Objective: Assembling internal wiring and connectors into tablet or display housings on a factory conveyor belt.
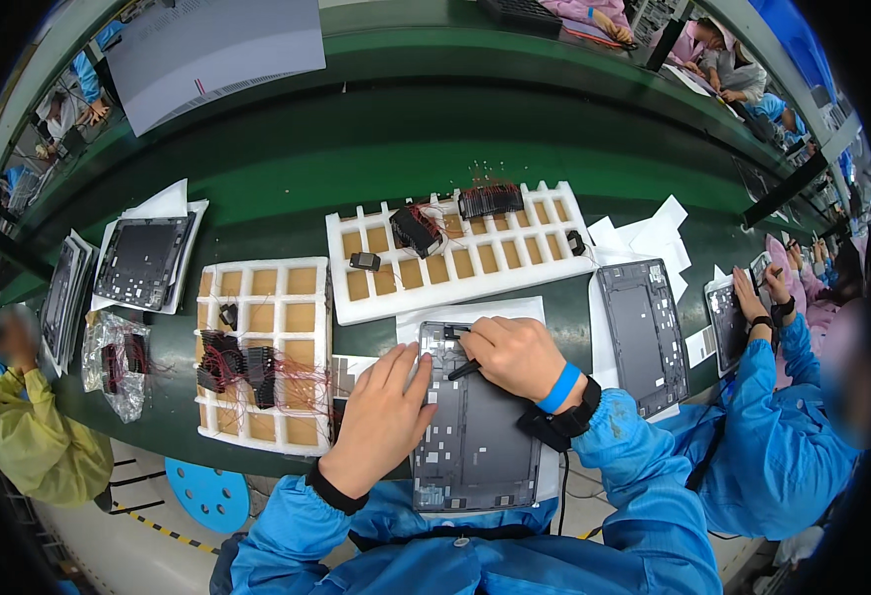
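Note:
A dark grey tablet back housing (485, 436) lies in front of me on white sheets, with small light patches along its left side and bottom. My left hand (381, 416) rests with outstretched fingers on its upper left edge. Over the upper part of the housing, my right hand (515, 355) is closed with curled fingers. A black stick-shaped tool (463, 371) sticks out from under that hand; its exact kind cannot be made out. Close to the fingertips, a small dark part (452, 333) sits at the housing's top edge.
Behind the housing stands a white foam tray (396, 300) with black wired parts; another foam tray (266, 352) is at left. A second housing (644, 332) lies right. Stacked housings (143, 260) and a plastic bag (113, 369) lie left. Co-workers (773, 436) sit either side.

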The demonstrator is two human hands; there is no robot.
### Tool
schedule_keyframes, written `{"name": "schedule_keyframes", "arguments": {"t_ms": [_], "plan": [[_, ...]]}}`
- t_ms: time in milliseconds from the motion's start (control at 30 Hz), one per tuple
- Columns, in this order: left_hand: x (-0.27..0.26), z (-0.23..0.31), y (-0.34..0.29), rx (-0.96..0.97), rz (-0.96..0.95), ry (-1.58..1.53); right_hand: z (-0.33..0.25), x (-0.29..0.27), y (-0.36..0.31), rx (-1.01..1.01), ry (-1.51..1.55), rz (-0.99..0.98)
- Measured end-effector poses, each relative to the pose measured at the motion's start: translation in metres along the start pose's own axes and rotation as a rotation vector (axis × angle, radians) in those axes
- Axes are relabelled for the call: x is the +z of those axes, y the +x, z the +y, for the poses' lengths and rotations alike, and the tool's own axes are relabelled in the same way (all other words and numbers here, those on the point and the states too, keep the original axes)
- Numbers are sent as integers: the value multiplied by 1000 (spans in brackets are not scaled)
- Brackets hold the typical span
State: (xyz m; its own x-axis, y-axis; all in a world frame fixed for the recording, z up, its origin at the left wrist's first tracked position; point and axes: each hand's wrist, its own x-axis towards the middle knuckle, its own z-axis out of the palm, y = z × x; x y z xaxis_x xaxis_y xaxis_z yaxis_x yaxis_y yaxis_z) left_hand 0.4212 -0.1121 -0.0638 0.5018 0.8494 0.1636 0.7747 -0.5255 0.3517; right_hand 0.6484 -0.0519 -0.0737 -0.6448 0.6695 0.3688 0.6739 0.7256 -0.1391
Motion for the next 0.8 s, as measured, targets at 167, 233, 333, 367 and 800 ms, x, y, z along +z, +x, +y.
{"name": "schedule_keyframes", "arguments": {"t_ms": [167, 233, 333, 367, 800], "plan": [[-1, -3, 2, 6, -27, -12, -4, 0, 1, -89, -166, -23], [0, -4, 2, 9, -24, -14, -7, -1, 1, -88, -193, -36], [0, -4, 2, 13, -21, -20, -10, 1, -2, -62, -222, -57], [1, -4, 2, 13, -22, -23, -10, 2, -3, -36, -221, -67], [-32, 3, -12, 4, -25, -124, -31, -7, -9, 79, -327, -179]]}}
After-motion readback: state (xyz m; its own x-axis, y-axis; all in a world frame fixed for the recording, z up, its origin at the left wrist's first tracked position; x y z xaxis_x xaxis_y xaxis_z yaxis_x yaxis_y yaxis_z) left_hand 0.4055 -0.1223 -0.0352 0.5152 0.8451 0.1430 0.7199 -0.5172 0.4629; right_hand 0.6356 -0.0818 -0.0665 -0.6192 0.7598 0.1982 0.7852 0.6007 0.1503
